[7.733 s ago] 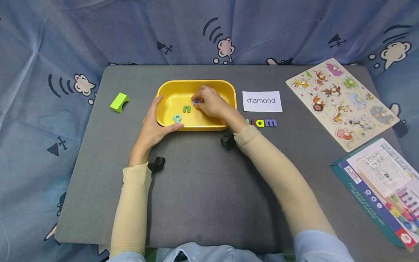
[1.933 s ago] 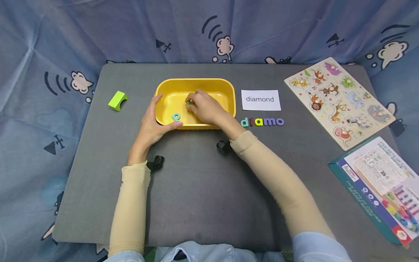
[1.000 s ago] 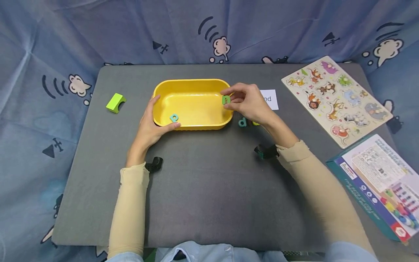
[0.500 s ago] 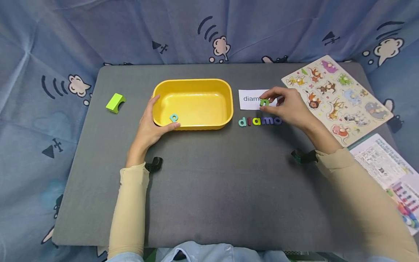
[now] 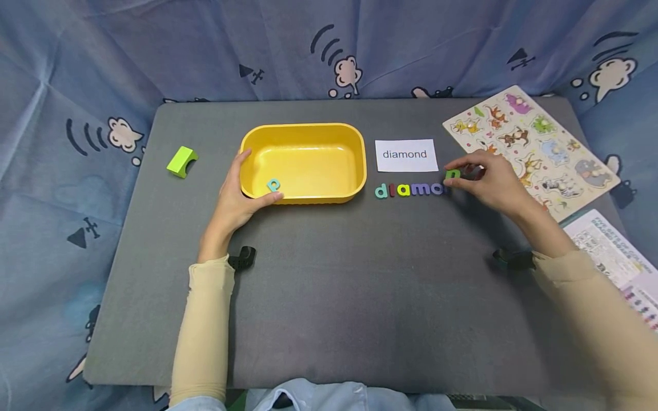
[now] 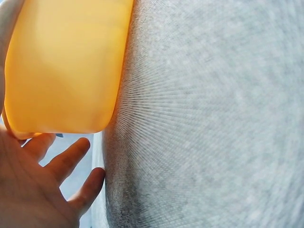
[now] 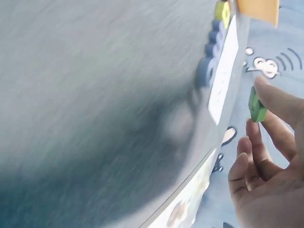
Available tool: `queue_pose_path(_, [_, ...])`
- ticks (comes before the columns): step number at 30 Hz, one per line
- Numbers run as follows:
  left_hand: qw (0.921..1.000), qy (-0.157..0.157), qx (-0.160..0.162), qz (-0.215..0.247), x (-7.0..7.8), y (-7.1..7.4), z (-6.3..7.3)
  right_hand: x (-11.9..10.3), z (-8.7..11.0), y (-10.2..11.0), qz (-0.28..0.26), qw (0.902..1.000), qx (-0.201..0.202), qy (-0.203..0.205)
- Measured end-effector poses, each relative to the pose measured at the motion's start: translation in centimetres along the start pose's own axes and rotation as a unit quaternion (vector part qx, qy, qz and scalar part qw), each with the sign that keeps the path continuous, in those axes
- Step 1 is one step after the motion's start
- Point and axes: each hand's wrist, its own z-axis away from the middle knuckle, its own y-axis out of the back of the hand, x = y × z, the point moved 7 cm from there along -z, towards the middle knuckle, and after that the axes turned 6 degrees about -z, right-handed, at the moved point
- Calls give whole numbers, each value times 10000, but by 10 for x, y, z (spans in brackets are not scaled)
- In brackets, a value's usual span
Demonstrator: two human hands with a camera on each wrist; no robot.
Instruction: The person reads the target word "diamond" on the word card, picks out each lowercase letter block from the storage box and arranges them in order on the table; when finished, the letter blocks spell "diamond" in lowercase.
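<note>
Two hands: both at work on the grey mat (image 5: pixel 329 297), well apart.
R hand (image 5: pixel 496 185): thumb + index pinch green letter n (image 5: pixel 452 174); other fingers loosely curled behind. Wrist cam shows same pinch, n (image 7: pixel 256 107) held edge-on, lifted off the mat.
n position: just right of the letter row (image 5: pixel 409 190), at its open end, near the purple o (image 5: pixel 437 189). Can't tell if it touches o.
Row: reads d-i-a-m-o, flat on mat, directly below word card (image 5: pixel 406 154) printed "diamond". Judgement: card sits above as the spelling ref, so row lines up under it; n held at the next free slot.
L hand (image 5: pixel 237 197): wraps the near-left corner of yellow tray (image 5: pixel 303 128), thumb on the front rim, fingers spread along the side wall (image 6: pixel 66 66). Judgement: steadies tray so it won't slide.
Tray contents: one teal letter (image 5: pixel 273 184) near L thumb, lying rotated, prob. a d.
Rest: green block (image 5: pixel 181 160) far left of mat; animal peg puzzle (image 5: pixel 534 137) far right, partly behind R hand; puzzle box (image 5: pixel 612 257) at near-right edge, cut off by frame.
Backdrop: blue cartoon-print cloth (image 5: pixel 154 51).
</note>
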Motion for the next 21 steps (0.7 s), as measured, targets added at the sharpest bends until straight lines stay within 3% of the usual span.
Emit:
queue_pose_path(10, [10000, 8, 10, -3, 0, 2, 0, 18, 2, -7, 532, 9977, -429, 39])
queue_pose_path(21, [10000, 71, -27, 6, 1, 1, 1, 17, 0, -15, 491, 9973, -487, 240])
